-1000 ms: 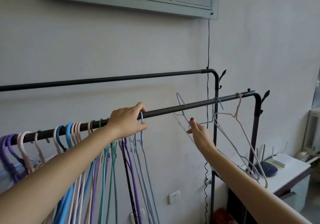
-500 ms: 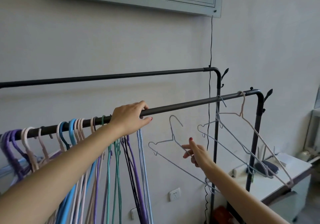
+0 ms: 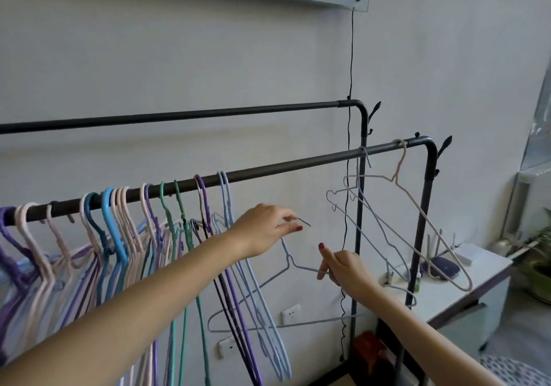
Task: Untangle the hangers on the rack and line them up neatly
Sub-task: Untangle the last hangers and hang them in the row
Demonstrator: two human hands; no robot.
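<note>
Below the front rail (image 3: 298, 167) of the rack, a pale blue wire hanger (image 3: 286, 281) is held off the bar by both hands. The left hand (image 3: 264, 233) pinches its hook near the tip, thumb and fingers closed on the wire. The right hand (image 3: 343, 266) grips the hanger's right shoulder, index finger raised. The hanger's lower bar runs across in front of the hanging row.

On the rail's left part, a packed row of hangers (image 3: 119, 236) hangs by the hooks: purple, pink, blue, green, black and pale blue, their bodies overlapping. Near the rail's right end, well apart from the row, hang a grey hanger (image 3: 362, 203) and a pink hanger (image 3: 423, 215), crossing each other.

A second rail (image 3: 193, 114) runs behind, higher. A cable (image 3: 351, 57) drops down the wall
</note>
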